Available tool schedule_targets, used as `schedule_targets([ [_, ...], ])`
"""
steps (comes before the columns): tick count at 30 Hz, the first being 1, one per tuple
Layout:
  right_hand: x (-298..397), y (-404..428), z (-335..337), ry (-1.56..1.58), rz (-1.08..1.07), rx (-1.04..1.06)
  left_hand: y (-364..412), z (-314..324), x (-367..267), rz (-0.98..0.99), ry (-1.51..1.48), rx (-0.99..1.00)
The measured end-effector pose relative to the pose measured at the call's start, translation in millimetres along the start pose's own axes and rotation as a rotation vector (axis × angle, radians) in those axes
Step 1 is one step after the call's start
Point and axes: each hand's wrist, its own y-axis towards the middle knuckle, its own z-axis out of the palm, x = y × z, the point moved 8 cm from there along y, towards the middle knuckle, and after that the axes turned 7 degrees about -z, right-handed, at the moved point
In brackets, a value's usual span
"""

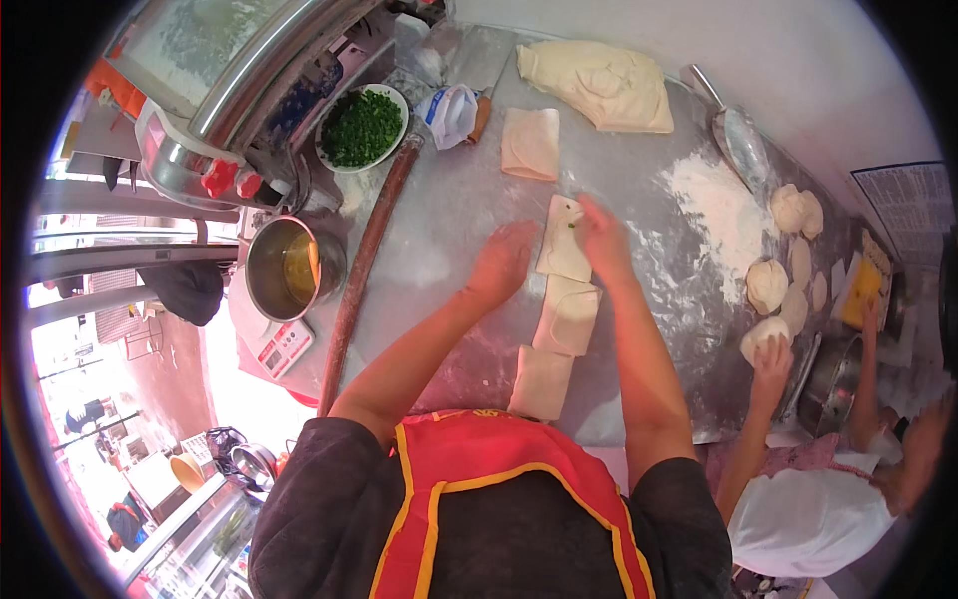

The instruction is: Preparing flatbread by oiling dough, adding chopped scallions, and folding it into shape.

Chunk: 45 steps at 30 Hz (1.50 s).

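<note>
Several folded dough pieces lie in a row on the floured metal table (449,195). My right hand (603,238) is at the right edge of one folded dough piece (563,243), which shows a few green bits near its far end. To the left of that piece is my left hand (503,258), slightly blurred, its fingers near the dough; whether it touches is unclear. Nearer me are a second folded piece (572,318) and a third (542,382). Farther away lies another folded sheet (530,144). I see nothing held in either hand, though the fingers are partly blurred.
A long wooden rolling pin (367,262) lies left, beside a metal pot (284,268), a digital scale (285,348) and a plate of chopped greens (362,129). A large dough mass (599,82) and a metal scoop (741,146) lie behind. At right, a co-worker's hand (772,356) touches a dough ball.
</note>
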Motion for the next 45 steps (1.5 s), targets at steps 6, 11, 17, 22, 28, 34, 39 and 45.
schedule_targets([
  [6,30.8,-29.3,-9.8,1.756,0.393,-0.104,14.5,-3.8,-15.2,-0.498,-1.199,0.092],
  [11,84.6,-65.6,12.1,2.087,0.3,-0.084,8.5,13.9,-72.3,-0.539,-1.554,0.296],
  [17,96.0,-105.6,25.3,1.731,0.286,-0.193,-32.1,26.7,-61.1,-0.718,-1.602,0.252],
  [22,112.2,-131.9,40.9,1.54,0.345,-0.198,-62.7,29.5,-37.8,-0.827,-1.524,0.189],
  [28,130.2,-146.2,67.1,1.545,0.277,-0.153,-88.4,12.9,-26.2,-1.072,-1.519,0.048],
  [34,142.7,-145.9,89.4,1.969,0.445,-0.116,-108.7,-22.4,-20.0,-0.848,-1.68,0.014],
  [39,152.1,-153.6,100.3,1.933,0.474,-0.166,-121.1,-44.0,-16.1,-0.612,-1.441,0.034],
  [45,178.6,-165.0,117.9,1.72,0.409,-0.16,-118.3,-13.4,28.0,-0.708,-1.782,0.011],
])
